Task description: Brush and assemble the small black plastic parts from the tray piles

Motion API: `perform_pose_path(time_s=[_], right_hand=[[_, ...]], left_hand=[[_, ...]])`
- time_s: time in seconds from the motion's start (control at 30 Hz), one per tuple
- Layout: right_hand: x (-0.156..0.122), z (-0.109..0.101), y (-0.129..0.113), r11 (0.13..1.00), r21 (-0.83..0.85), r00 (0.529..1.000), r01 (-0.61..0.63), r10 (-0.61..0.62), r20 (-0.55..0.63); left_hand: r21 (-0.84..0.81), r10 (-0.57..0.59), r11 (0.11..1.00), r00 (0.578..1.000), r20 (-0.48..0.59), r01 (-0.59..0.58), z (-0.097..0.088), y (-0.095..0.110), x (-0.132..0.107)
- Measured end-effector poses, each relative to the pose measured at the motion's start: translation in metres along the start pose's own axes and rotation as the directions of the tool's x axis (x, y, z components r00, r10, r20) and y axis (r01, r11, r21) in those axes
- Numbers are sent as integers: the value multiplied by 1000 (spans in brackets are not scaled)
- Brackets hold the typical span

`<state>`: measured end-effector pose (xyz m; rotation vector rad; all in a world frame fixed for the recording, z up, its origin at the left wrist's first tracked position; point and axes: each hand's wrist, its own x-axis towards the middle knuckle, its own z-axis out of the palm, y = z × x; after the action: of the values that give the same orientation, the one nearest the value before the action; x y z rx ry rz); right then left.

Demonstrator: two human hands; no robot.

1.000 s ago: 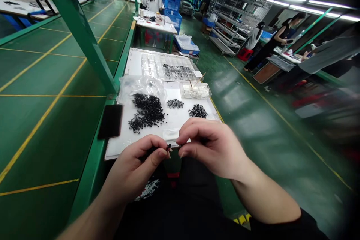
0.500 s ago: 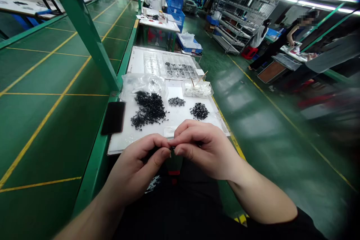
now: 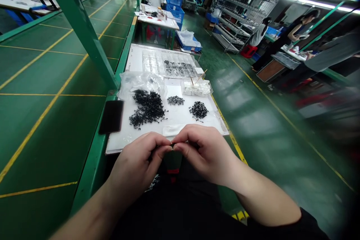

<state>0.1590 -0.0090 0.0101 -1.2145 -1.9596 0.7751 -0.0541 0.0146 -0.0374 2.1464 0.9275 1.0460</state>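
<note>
My left hand [image 3: 140, 159] and my right hand [image 3: 206, 152] meet fingertip to fingertip over the near edge of the white table board [image 3: 118, 144]. Each is pinched closed, thumb against forefinger. Whatever they hold between them is too small and too covered to make out. Beyond them lies a large heap of small black parts [image 3: 149, 107]. A smaller pile of black parts [image 3: 198, 109] is on the right, with a few loose pieces in front of it. Between these sits a small cluster of grey-black parts [image 3: 175, 100]. A flat white strip [image 3: 171, 130] lies just behind my fingertips.
A dark phone [image 3: 111, 117] rests at the left edge. Behind the heap are a clear plastic bag [image 3: 140, 81], a clear box with white pieces and sticks [image 3: 197, 88], and divided trays [image 3: 180, 66]. A green post [image 3: 81, 30] slants on the left. Other people work farther off.
Both hands stay together, and their fingertips have shifted slightly. The right hand's fingers have drawn back a little, showing more of the white strip. Loose pieces now show before the right pile.
</note>
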Motion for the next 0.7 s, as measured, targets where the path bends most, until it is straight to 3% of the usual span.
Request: perform_pose_path(time_s=[0.1, 0.23, 0.43, 0.7], right_hand=[[0, 3, 4, 1000, 16, 1000, 24, -23, -20], [1, 5, 8, 994, 83, 995, -71, 76, -64], [2, 5, 15, 914, 273, 954, -299, 286, 88], [-5, 2, 15, 863, 411, 956, -295, 267, 124]], left_hand=[[-25, -28, 999, 999, 25, 29, 0, -1, -1], [-96, -64, 993, 992, 109, 75, 0, -5, -1], [-167, -116, 977, 989, 92, 130, -1, -8, -4], [-294, -86, 948, 987, 139, 124, -6, -2, -4]])
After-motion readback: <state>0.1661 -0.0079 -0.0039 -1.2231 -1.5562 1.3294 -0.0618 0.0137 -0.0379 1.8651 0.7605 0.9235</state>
